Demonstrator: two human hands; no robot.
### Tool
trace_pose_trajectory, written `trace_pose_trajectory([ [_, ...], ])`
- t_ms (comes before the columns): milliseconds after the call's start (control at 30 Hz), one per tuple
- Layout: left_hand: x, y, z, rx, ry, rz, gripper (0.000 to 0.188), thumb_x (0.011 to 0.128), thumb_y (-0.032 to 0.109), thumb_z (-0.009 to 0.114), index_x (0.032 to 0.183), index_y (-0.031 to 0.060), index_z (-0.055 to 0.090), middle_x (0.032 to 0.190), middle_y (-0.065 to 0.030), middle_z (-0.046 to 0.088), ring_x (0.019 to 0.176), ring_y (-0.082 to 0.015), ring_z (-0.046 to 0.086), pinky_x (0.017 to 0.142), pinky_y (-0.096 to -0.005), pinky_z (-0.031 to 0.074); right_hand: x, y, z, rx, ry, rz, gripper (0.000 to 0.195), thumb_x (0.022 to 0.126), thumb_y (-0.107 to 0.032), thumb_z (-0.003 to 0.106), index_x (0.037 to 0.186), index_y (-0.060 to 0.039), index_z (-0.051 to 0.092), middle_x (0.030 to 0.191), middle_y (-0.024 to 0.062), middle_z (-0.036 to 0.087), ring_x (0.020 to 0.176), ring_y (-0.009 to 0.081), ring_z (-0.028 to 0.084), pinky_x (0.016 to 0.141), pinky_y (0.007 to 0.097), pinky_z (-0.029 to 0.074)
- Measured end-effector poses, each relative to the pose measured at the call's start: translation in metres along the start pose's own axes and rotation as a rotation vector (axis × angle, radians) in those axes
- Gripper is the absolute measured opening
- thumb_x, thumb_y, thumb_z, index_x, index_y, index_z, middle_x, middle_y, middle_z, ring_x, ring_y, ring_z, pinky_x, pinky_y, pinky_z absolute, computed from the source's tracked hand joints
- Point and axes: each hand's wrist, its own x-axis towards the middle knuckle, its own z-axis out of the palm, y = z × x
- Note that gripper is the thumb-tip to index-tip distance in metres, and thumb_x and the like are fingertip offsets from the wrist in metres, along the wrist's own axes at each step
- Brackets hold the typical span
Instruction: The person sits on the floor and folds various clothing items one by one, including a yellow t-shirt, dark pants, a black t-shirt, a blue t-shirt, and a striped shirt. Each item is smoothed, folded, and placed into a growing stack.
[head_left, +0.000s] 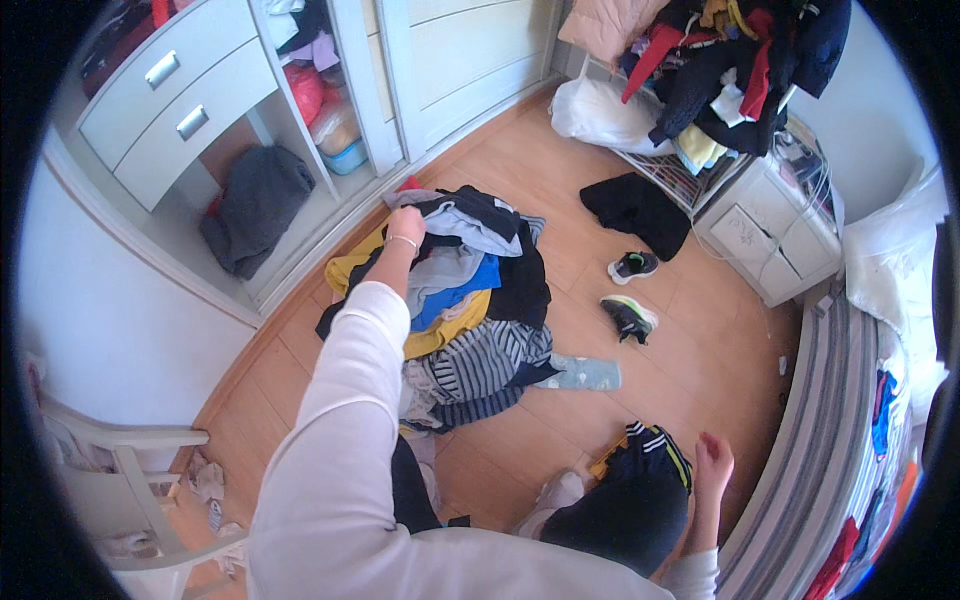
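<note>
My left hand (407, 226), with a bracelet at its wrist, reaches to the top left of a clothes pile on the wooden floor and grips a grey garment (411, 197). The pile holds a light grey garment (480, 229), a blue one (457, 295), a yellow one (442, 336), black pieces and a striped garment (480, 367). My right hand (714, 457) is held apart from the pile, beside my knee, with its fingers curled; nothing shows in it. By that knee lies a dark garment (651, 454) with striped trim. A light green patterned cloth (585, 373) touches the pile's lower right.
An open wardrobe with drawers (180, 97) holds a dark grey garment (259, 202) below. Two shoes (632, 267) and a black cloth (637, 212) lie on the floor. A rack heaped with clothes (697, 82), a white cabinet (772, 240), a striped bed side (825, 390) and a white chair (142, 480) stand around.
</note>
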Motion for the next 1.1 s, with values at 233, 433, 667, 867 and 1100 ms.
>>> trace_pose_trajectory([
  [233,-0.09,0.077,-0.17,-0.447,-0.626,0.412,0.028,0.06,0.002,0.071,0.088,0.0059,0.069,0.078,-0.0083,0.071,0.072,-0.0188,0.068,0.066,-0.0317,0.053,0.045,-0.196,0.083,-0.028,-0.565,-0.453,0.026,0.084,-0.011,0.07,0.106,0.0007,0.066,0.099,0.0137,0.07,0.091,0.0227,0.068,0.085,0.0333,0.052],
  [433,-0.25,-0.022,-0.121,-0.539,-1.179,0.346,0.037,0.065,-0.003,0.068,0.102,0.0013,0.068,0.098,-0.0092,0.073,0.085,-0.0162,0.07,0.075,-0.0297,0.056,0.045,-0.197,0.167,-0.215,-0.99,-0.536,0.041,0.081,-0.024,0.073,0.115,-0.0019,0.065,0.109,0.0171,0.068,0.1,0.0312,0.066,0.091,0.0385,0.05],
  [667,-0.193,-0.009,-0.101,-0.414,-0.431,0.384,0.029,0.072,0.003,0.066,0.101,0.0031,0.067,0.095,-0.0158,0.069,0.089,-0.0301,0.067,0.082,-0.0372,0.053,0.046,-0.175,0.242,-0.4,-1.1,-0.576,0.045,0.081,-0.029,0.071,0.118,-0.0047,0.064,0.116,0.0193,0.065,0.109,0.0354,0.06,0.095,0.0425,0.048],
  [867,-0.108,0.011,-0.018,-0.036,0.13,0.354,0.031,0.079,0.009,0.059,0.109,0.0048,0.066,0.112,-0.0147,0.066,0.108,-0.0319,0.061,0.097,-0.0403,0.046,0.017,-0.209,0.256,-0.367,-1.131,-0.77,0.04,0.082,-0.025,0.069,0.116,-0.0054,0.063,0.11,0.0195,0.065,0.106,0.0364,0.06,0.093,0.0436,0.049],
  [1100,-0.121,0.065,-0.103,-0.274,-0.582,0.6,0.035,0.073,0.013,0.061,0.106,0.0077,0.07,0.103,-0.0211,0.067,0.1,-0.0375,0.063,0.091,-0.0456,0.049,0.017,-0.223,0.238,-0.197,-0.785,-0.738,0.04,0.078,-0.017,0.069,0.116,-0.0069,0.064,0.112,0.0168,0.065,0.108,0.0352,0.06,0.096,0.0428,0.048],
])
